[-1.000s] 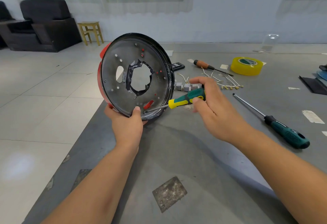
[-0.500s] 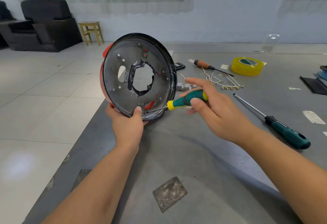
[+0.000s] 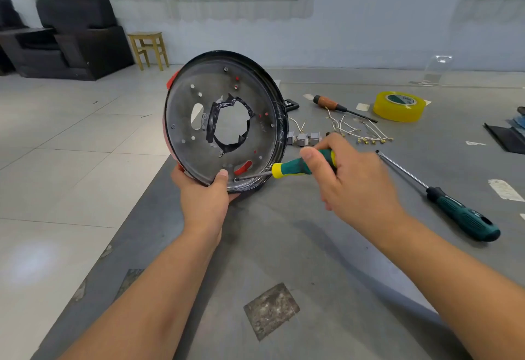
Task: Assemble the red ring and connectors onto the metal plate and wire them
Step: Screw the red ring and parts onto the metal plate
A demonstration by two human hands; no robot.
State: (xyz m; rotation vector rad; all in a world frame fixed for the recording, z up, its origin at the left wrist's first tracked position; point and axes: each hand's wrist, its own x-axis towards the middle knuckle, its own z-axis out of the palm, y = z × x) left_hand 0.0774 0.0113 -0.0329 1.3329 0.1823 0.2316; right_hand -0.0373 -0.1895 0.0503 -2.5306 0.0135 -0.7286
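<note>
Metal plate (image 3: 196, 129) above grey table (image 3: 312, 246)

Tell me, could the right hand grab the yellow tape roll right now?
Probably not right away. The right hand is gripping the green screwdriver against the metal plate. The tape roll sits beyond it on the table, with loose wires between them, nothing taller.

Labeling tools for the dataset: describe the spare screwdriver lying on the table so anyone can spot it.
On the grey table, right of the right hand, lies a long screwdriver with an all dark-green handle. The smaller one near the yellow tape roll has a wooden handle.
</note>
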